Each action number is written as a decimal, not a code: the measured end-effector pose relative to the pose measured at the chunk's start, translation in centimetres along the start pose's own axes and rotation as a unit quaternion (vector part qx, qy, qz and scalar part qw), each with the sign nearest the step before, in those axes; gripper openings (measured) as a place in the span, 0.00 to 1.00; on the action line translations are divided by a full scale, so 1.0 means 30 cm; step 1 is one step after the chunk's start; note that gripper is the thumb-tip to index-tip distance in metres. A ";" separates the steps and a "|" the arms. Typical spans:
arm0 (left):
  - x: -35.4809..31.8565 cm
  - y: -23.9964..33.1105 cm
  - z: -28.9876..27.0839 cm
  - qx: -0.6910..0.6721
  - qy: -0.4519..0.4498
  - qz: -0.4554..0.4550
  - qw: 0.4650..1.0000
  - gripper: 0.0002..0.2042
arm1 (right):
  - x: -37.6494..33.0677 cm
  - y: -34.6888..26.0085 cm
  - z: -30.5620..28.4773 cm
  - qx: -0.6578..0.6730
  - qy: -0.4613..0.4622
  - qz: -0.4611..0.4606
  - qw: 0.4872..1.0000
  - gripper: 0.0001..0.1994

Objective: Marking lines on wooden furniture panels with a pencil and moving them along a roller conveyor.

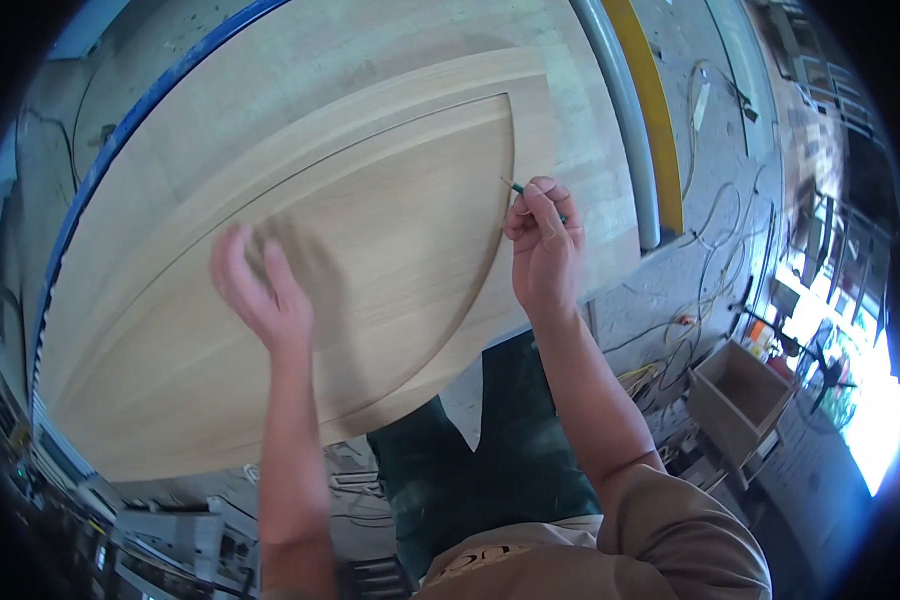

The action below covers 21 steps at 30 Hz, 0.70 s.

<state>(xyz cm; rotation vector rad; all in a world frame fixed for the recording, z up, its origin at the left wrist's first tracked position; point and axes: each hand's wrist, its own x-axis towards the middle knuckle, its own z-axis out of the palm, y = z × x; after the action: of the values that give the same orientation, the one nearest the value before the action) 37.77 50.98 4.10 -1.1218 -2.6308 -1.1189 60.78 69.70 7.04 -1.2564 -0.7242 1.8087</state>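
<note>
A pale wooden panel (410,210) with a grooved, curved frame around its middle lies flat before me. Above its right part, my right hand (548,235) pinches a slim green pencil (517,187), its tip pointing up and left near the panel's right inner edge. My left hand (260,280) hovers over the left part of the panel, fingers apart and slightly blurred, holding nothing. A shadow falls on the wood beside it. Whether the pencil tip touches the wood I cannot tell.
Under the panel is a pale worktop (595,150) with a blue edge (160,95) on the left. A grey rail (620,110) and a yellow strip (655,120) run along its right side. Cables (705,300) lie on the floor near an open wooden box (738,395).
</note>
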 end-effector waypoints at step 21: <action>0.515 -0.161 0.233 0.029 -0.264 0.228 0.937 0.16 | -0.188 0.204 0.129 0.140 0.089 -0.114 0.980 0.09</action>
<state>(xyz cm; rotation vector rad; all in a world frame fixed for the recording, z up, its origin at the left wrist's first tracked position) 24.77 62.50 1.14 -2.1213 -2.4797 -0.7112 56.45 61.66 6.15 -1.0841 -0.4742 1.5286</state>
